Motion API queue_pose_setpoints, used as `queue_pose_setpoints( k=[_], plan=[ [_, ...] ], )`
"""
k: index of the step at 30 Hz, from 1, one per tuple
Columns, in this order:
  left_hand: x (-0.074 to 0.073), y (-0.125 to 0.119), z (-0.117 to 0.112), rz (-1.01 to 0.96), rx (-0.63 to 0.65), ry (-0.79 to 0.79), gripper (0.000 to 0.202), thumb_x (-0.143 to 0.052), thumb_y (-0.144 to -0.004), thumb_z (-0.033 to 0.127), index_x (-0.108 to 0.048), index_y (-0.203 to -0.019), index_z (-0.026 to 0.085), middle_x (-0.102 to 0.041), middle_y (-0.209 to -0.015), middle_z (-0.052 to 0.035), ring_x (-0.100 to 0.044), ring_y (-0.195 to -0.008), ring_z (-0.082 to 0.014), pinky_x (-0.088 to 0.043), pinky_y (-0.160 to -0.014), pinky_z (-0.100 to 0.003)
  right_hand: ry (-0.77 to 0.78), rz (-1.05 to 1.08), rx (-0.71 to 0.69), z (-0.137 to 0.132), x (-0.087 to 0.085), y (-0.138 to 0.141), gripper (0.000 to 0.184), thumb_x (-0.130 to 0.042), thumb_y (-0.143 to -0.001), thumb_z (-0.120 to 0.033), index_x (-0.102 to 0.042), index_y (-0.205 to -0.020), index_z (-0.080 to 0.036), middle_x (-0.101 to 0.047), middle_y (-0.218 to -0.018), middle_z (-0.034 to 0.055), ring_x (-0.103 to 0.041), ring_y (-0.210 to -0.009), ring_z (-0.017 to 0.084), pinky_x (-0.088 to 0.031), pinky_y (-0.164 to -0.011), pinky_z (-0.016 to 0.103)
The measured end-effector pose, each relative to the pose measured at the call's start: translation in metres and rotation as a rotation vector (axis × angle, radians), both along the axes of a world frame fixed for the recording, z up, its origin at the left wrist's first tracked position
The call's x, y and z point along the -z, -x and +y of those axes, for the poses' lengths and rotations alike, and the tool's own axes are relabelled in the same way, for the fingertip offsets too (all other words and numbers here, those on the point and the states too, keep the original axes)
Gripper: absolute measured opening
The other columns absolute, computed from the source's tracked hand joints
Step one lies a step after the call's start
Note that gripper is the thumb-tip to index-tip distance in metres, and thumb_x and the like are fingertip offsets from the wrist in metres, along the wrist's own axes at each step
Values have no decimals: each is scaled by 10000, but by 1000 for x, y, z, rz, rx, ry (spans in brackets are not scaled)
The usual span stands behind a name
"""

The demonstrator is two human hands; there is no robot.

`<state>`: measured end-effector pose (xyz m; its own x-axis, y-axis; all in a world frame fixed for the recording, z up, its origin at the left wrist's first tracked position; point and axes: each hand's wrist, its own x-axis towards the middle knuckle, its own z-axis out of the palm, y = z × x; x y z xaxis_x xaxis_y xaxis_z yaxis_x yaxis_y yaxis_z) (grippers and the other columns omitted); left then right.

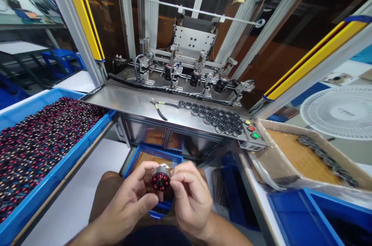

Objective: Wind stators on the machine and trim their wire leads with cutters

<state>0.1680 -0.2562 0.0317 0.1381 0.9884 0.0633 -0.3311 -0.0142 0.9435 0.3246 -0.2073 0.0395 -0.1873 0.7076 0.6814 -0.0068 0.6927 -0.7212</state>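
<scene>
Low in the middle of the view, both my hands hold a small round motor stator [161,180] with red copper windings and a black core. My left hand [129,203] wraps its fingers round the left side and underside of the part. My right hand [190,195] pinches at its right edge with thumb and forefinger. The part hovers over my lap, above a small blue bin [158,156] under the machine shelf.
A large blue tray [66,149] full of red-wound stators is at left. A steel shelf [130,102] carries pliers [158,108], several black stators [217,118] and coloured buttons [251,129]. A cardboard box [302,156] with parts, blue bins and a white fan guard [340,110] sit right.
</scene>
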Motion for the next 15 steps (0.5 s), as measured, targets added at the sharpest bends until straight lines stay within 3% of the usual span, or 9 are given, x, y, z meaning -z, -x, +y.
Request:
queue_pose_setpoints(
  k=[4,11,15],
  plan=[
    [-1,2,6,-44,45,34,362,-596,-886,471,-594,-1137,211,-651,-780,-25,-627,-707,-151,-514,-662,-253,-30,-83,10,4,-6,-3,144,-549,-853,-55,-619,-839,-180,-619,-738,30,-599,-678,149,-479,-599,271],
    [4,0,11,-225,93,50,398,-632,-854,482,-622,-1152,217,-672,-824,-50,-658,-719,-172,-527,-640,-267,-30,-132,19,4,-10,-7,166,-544,-857,-38,-623,-829,-181,-610,-718,22,-584,-672,141,-472,-607,266],
    [6,5,11,-271,78,-17,300,-642,-864,422,-639,-1122,270,-654,-1068,-69,-675,-830,-182,-553,-667,-271,13,-135,30,4,-10,-6,164,-557,-870,-45,-637,-808,-175,-603,-715,18,-578,-665,131,-457,-603,253]
  ],
)
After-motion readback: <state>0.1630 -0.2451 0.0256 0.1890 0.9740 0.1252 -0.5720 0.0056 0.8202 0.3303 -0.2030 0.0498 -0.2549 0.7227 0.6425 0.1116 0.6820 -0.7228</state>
